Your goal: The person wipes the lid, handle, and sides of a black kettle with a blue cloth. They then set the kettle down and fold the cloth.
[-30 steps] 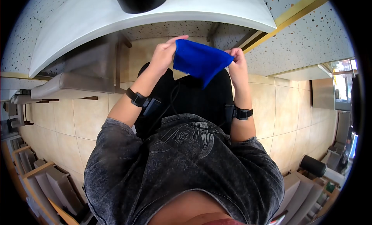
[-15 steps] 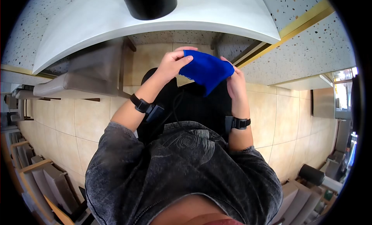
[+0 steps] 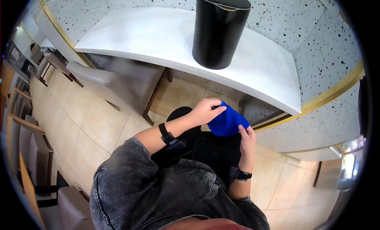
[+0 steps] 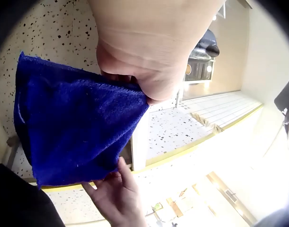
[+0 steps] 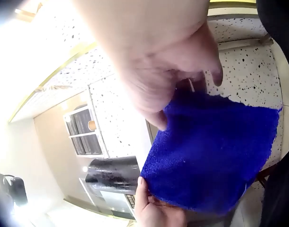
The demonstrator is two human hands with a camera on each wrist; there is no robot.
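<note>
A blue cloth (image 3: 228, 121) with a slightly frayed edge is stretched between my two hands, over my lap. My left hand (image 3: 208, 111) pinches one upper corner, thumb on top. At the opposite end my right hand (image 3: 247, 138) grips the cloth between thumb and fingers. In the left wrist view the cloth (image 4: 78, 123) hangs down from the left hand, with the right hand (image 4: 118, 196) at its lower edge. The right wrist view shows the cloth (image 5: 210, 151) spread below the right hand, and the left hand (image 5: 156, 210) at the far corner.
A tall black bin-like container (image 3: 219, 36) stands on the white table (image 3: 158, 36) ahead of me. To the left, a grey padded chair (image 3: 130, 83) is tucked partly under the tabletop. A speckled curved wall (image 3: 308, 139) with a gold strip runs along the right.
My view has tilted up and turned, so more of the table and the black container shows. Both hands keep hold of the cloth, which looks narrower and more folded from here.
</note>
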